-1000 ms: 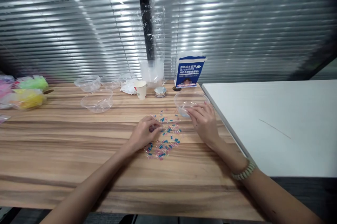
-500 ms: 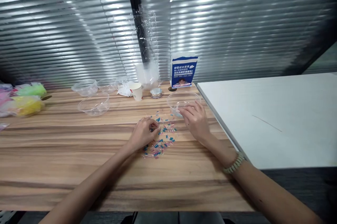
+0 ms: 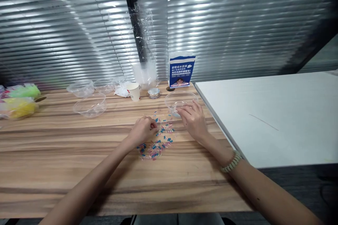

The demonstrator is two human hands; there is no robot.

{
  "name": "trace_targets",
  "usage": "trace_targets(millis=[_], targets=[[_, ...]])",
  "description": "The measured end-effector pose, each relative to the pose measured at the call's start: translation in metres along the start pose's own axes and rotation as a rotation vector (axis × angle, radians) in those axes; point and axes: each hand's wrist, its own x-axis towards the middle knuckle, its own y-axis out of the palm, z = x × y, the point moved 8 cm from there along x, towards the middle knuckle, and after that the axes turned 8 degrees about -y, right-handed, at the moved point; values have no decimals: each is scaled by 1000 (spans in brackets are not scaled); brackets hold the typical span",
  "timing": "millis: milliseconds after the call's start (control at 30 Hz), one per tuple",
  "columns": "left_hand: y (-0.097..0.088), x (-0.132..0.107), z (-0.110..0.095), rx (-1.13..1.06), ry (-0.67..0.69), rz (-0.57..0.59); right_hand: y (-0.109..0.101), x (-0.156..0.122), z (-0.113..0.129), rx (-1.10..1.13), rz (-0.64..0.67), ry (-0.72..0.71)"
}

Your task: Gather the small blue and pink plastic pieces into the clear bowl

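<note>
Small blue, pink and clear pieces, like short tube beads (image 3: 155, 147), lie scattered over the wooden table. My left hand (image 3: 144, 129) rests at the left edge of this scatter, thumb and fingers pinched together; what is between them is hidden. To the right, my right hand (image 3: 194, 119) reaches over the near rim of a clear round plastic bowl (image 3: 170, 102). Its thumb and fingertips come together at the bowl, and anything they pinch is too small to name. A few blue bits seem to lie in the bowl.
More clear bowls (image 3: 90, 107) stand at the back left, near a paper cup (image 3: 134, 92), a small round lidded container (image 3: 154, 93) and a blue printed bag (image 3: 181, 72). Bagged yellow and green material (image 3: 21, 107) lies far left. A white table (image 3: 264, 119) adjoins on the right.
My left thumb and fingers have closed from a looser curl into a pinch over the beads. My right hand stays at the bowl. The whole view has shifted slightly.
</note>
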Motion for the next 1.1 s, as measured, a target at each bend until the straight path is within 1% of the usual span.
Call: trace_targets(millis=[100, 233, 400, 633, 767, 900, 1100], targets=[[2, 1, -2, 19, 24, 17, 0, 0, -2, -8, 0, 3], [7, 0, 4, 23, 29, 29, -1, 0, -4, -11, 1, 7], [9, -5, 8, -90, 40, 5, 0, 1, -5, 0, 1, 26], [-5, -6, 16, -271, -42, -57, 0, 0, -6, -8, -2, 17], [-13, -4, 23, -393, -89, -127, -4, 1, -2, -2, -20, -7], [-19, -4, 29, -491, -156, -194, -7, 4, 5, 53, -21, -53], [-26, -6, 31, -558, -138, -281, -8, 4, 14, 135, -21, -129]])
